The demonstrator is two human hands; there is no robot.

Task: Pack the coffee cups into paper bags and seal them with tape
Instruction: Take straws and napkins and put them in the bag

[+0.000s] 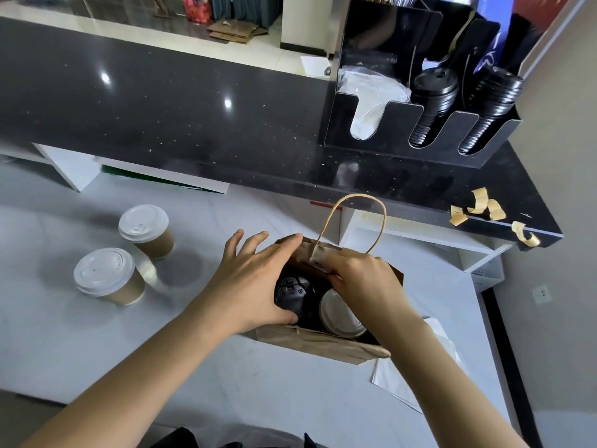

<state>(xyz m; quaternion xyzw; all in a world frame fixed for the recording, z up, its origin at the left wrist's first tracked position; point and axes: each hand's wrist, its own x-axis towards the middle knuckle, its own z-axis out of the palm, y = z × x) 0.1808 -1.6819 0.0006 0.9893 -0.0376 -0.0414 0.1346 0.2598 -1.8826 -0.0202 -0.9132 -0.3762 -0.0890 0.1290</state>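
Two cups sit inside the paper bag (323,345); my left hand (255,282) spreads fingers wide steadying it, my right hand (361,279) pinches tape (318,258) onto its rim; pressing flat comes next.

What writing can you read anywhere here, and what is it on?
None is legible.
White cup lids: embossed lettering round the rim, too small.
Black lid in the paper bag: raised symbols, unreadable.
Blue panel behind the black organizer: large letters, cut off.
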